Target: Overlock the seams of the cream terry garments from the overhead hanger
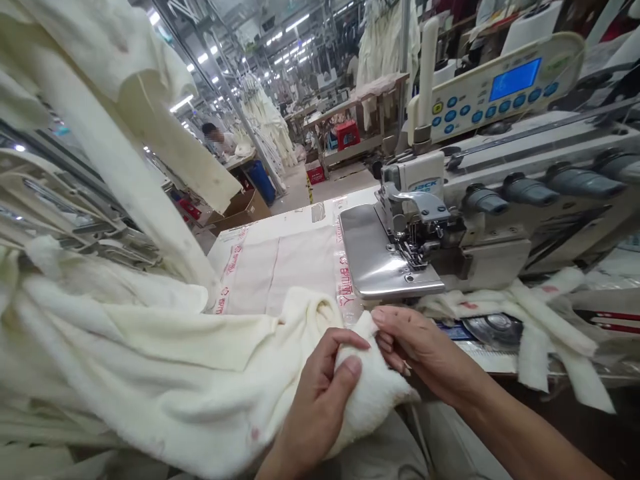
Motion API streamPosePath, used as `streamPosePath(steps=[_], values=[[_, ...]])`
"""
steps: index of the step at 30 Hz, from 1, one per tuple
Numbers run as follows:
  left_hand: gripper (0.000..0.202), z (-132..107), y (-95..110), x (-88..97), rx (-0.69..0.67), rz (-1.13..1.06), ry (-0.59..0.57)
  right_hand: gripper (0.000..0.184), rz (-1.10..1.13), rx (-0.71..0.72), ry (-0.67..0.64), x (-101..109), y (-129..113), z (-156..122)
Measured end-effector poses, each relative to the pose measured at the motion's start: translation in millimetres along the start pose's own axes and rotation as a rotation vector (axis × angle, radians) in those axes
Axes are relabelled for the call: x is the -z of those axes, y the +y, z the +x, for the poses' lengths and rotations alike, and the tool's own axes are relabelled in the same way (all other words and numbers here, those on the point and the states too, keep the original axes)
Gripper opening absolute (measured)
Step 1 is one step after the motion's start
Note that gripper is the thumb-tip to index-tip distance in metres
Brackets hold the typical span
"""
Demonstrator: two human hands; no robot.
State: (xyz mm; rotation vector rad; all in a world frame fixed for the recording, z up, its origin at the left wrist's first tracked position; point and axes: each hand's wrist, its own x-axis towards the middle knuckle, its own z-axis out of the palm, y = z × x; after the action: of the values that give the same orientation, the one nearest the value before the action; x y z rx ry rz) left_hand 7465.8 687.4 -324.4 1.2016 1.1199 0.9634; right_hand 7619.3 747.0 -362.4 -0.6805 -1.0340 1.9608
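Cream fleece fabric [200,380] spreads from the left side across the table's front edge toward my lap. My left hand [327,387] is closed on a bunched part of it, thumb on top. Close by on the right, my right hand [407,337] pinches the upper edge of the same piece between thumb and fingers. Both hands are just in front of the metal plate [370,247] of an overlock sewing machine [415,220]. The fabric lies apart from the machine's needle area. Its lower end hangs over my lap.
A control panel with a blue screen [515,80] tops the machine. Fabric strips [550,320] lie below its right side. Long cream pieces [125,133] hang at the left. Farther back, a person [217,137] sits near a blue bin [260,180] and a cardboard box [240,212].
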Motion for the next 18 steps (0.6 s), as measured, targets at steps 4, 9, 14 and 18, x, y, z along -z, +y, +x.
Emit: streamPosePath(steps=[4, 9, 14, 18], values=[[0.019, 0, -12, 1.3, -0.032, 0.012, 0.086, 0.043, -0.109, 0.031, 0.005, -6, 5, -3], [0.022, -4, -23, -0.8, -0.034, -0.070, 0.337, 0.036, -0.333, 0.130, 0.057, -16, 12, -21], [0.029, -11, -29, -10.6, 0.002, -0.165, 0.443, 0.023, -0.316, 0.080, 0.069, -26, 24, -34], [0.034, -11, -33, -16.5, 0.084, -0.373, 0.459, 0.024, -0.319, 0.062, 0.097, -27, 28, -37]])
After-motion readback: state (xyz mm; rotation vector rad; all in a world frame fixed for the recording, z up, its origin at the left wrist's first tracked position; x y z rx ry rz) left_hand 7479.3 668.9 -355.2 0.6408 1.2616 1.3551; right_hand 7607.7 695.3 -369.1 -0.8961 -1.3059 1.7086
